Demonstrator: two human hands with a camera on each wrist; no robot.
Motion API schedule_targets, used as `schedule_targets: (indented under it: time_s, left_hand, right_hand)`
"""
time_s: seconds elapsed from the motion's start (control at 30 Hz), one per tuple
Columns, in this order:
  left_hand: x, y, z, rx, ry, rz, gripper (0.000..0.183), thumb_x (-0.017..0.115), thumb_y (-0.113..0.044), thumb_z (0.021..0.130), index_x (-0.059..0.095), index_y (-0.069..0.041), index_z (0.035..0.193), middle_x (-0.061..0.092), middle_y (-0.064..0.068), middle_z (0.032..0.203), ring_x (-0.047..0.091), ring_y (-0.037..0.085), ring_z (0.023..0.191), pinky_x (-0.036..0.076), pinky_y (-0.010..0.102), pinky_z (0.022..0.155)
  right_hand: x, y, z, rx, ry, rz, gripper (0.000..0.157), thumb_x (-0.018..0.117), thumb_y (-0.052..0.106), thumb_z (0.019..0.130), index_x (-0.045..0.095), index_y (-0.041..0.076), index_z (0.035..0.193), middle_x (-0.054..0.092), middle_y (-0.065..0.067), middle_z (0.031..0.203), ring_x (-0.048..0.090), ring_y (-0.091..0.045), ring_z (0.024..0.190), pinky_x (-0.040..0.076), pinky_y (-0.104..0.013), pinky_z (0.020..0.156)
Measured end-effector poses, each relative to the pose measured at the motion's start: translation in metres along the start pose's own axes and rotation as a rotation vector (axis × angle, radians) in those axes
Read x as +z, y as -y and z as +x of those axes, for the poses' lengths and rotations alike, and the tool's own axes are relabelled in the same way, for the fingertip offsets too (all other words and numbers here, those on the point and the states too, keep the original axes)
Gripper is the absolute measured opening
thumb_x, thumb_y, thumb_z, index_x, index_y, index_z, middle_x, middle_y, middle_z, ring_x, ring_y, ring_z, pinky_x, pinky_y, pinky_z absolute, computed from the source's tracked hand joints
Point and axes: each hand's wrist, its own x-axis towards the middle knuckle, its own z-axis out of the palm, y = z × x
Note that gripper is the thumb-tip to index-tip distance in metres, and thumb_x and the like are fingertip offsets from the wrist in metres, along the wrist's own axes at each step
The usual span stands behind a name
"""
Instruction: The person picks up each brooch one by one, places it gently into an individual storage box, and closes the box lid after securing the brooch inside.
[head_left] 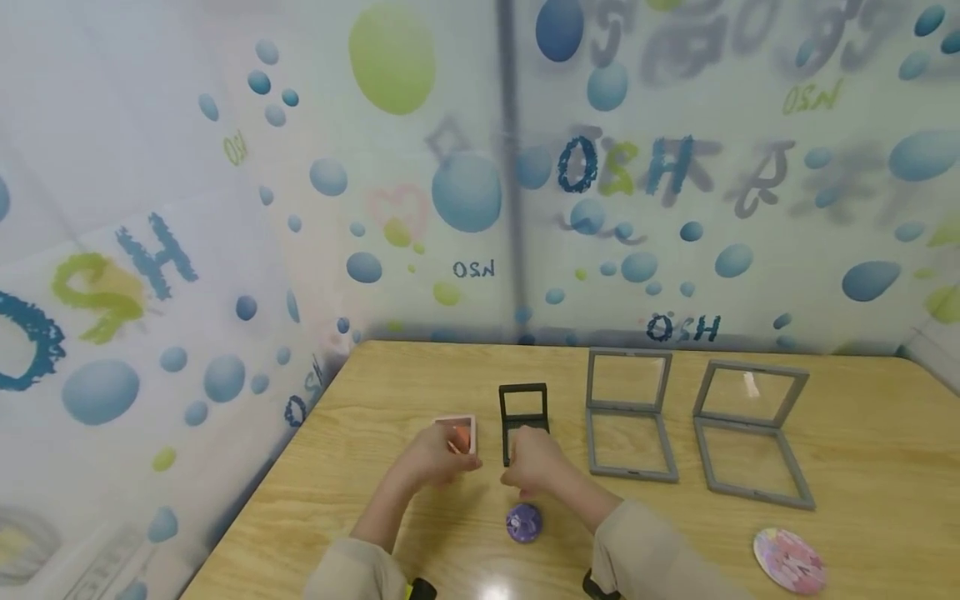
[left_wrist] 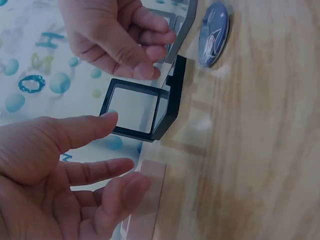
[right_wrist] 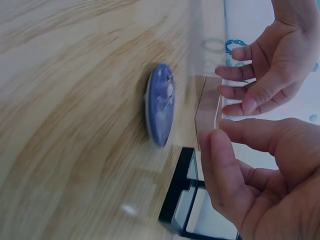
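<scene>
My left hand (head_left: 438, 454) hovers by a small pink-rimmed box (head_left: 474, 435) with something orange-red inside. Its fingers are relaxed and spread in the left wrist view. Just in front of a small black display frame (head_left: 523, 388), opened with its lid upright, is my right hand (head_left: 536, 462). Thumb and fingertips of that hand come close together in the right wrist view, with nothing visible between them. A round purple badge (head_left: 523, 523) with a printed figure lies on the table nearer to me, apart from both hands.
To the right stand two larger grey display frames, one (head_left: 632, 477) beside the other (head_left: 761, 497), both opened with clear panes upright. A pink round badge (head_left: 790, 560) lies at the front right. Behind the wooden table (head_left: 360, 467) hangs a patterned curtain (head_left: 420, 167).
</scene>
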Motion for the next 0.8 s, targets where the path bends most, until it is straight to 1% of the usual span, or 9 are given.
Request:
schedule_targets:
  time_s: [0.1, 0.2, 0.27, 0.33, 0.43, 0.5, 0.6, 0.7, 0.8]
  left_hand:
    - [0.002, -0.001, -0.005, -0.007, 0.082, -0.072, 0.023, 0.070, -0.020, 0.078, 0.058, -0.001, 0.082, 0.052, 0.004, 0.067, 0.046, 0.011, 0.049, 0.042, 0.024, 0.045]
    - [0.005, -0.002, -0.010, -0.002, 0.135, -0.099, 0.020, 0.070, -0.019, 0.078, 0.058, -0.002, 0.079, 0.054, 0.004, 0.064, 0.048, 0.011, 0.048, 0.042, 0.023, 0.046]
    - [0.008, -0.003, -0.013, 0.000, 0.162, -0.099, 0.019, 0.070, -0.018, 0.078, 0.058, -0.003, 0.076, 0.054, 0.004, 0.058, 0.047, 0.010, 0.046, 0.042, 0.023, 0.045]
    - [0.012, -0.004, -0.015, 0.002, 0.179, -0.090, 0.019, 0.072, -0.017, 0.076, 0.057, -0.004, 0.075, 0.055, 0.005, 0.058, 0.049, 0.010, 0.045, 0.044, 0.023, 0.045]
    - [0.020, -0.007, -0.017, 0.045, 0.207, -0.029, 0.021, 0.075, -0.014, 0.071, 0.058, -0.004, 0.075, 0.056, 0.003, 0.058, 0.049, 0.009, 0.047, 0.044, 0.023, 0.045]
    - [0.026, -0.009, -0.017, 0.083, 0.218, 0.015, 0.022, 0.077, -0.011, 0.067, 0.058, -0.004, 0.075, 0.055, 0.001, 0.060, 0.049, 0.009, 0.049, 0.043, 0.022, 0.046]
    - [0.035, -0.012, -0.017, 0.120, 0.217, 0.078, 0.025, 0.080, -0.011, 0.062, 0.059, -0.005, 0.075, 0.053, -0.002, 0.061, 0.046, 0.009, 0.053, 0.040, 0.022, 0.048]
    - [0.042, -0.013, -0.017, 0.109, 0.207, 0.097, 0.028, 0.081, -0.011, 0.060, 0.058, -0.006, 0.076, 0.051, -0.003, 0.062, 0.044, 0.009, 0.055, 0.038, 0.022, 0.049]
    - [0.047, -0.015, -0.019, 0.104, 0.191, 0.095, 0.030, 0.081, -0.010, 0.059, 0.057, -0.007, 0.076, 0.049, -0.003, 0.059, 0.043, 0.010, 0.053, 0.037, 0.022, 0.047]
  right_hand:
    - [-0.007, -0.006, -0.006, 0.011, -0.001, -0.048, 0.042, 0.068, -0.001, 0.067, 0.036, 0.011, 0.042, 0.034, 0.007, 0.034, 0.055, -0.015, 0.035, 0.037, -0.016, 0.033]
    - [-0.012, -0.011, -0.012, 0.019, 0.008, -0.076, 0.037, 0.069, 0.002, 0.067, 0.041, 0.008, 0.045, 0.036, 0.006, 0.034, 0.055, -0.016, 0.036, 0.034, -0.015, 0.033]
    - [-0.013, -0.014, -0.016, 0.028, 0.020, -0.074, 0.036, 0.071, 0.003, 0.067, 0.043, 0.006, 0.045, 0.036, 0.006, 0.034, 0.053, -0.015, 0.034, 0.031, -0.014, 0.033]
    - [-0.012, -0.016, -0.019, 0.034, 0.036, -0.064, 0.035, 0.072, 0.004, 0.068, 0.045, 0.006, 0.045, 0.040, 0.005, 0.035, 0.051, -0.013, 0.033, 0.031, -0.014, 0.033]
    - [-0.011, -0.018, -0.024, 0.030, 0.051, -0.040, 0.032, 0.073, 0.003, 0.066, 0.048, 0.005, 0.046, 0.047, 0.001, 0.037, 0.048, -0.009, 0.032, 0.031, -0.014, 0.033]
    - [-0.009, -0.019, -0.027, 0.017, 0.057, -0.029, 0.031, 0.074, 0.002, 0.065, 0.049, 0.006, 0.047, 0.049, 0.000, 0.038, 0.045, -0.006, 0.032, 0.031, -0.014, 0.033]
    - [-0.006, -0.021, -0.032, 0.010, 0.066, -0.005, 0.037, 0.073, 0.000, 0.065, 0.043, 0.008, 0.044, 0.044, 0.003, 0.036, 0.039, -0.003, 0.029, 0.027, -0.014, 0.032]
    - [-0.004, -0.023, -0.035, 0.009, 0.080, 0.017, 0.044, 0.072, -0.002, 0.065, 0.037, 0.011, 0.041, 0.037, 0.007, 0.034, 0.033, -0.002, 0.029, 0.023, -0.013, 0.032]
    - [-0.003, -0.025, -0.038, 0.008, 0.083, 0.036, 0.046, 0.071, -0.002, 0.065, 0.036, 0.013, 0.040, 0.035, 0.009, 0.033, 0.031, -0.001, 0.029, 0.021, -0.013, 0.033]
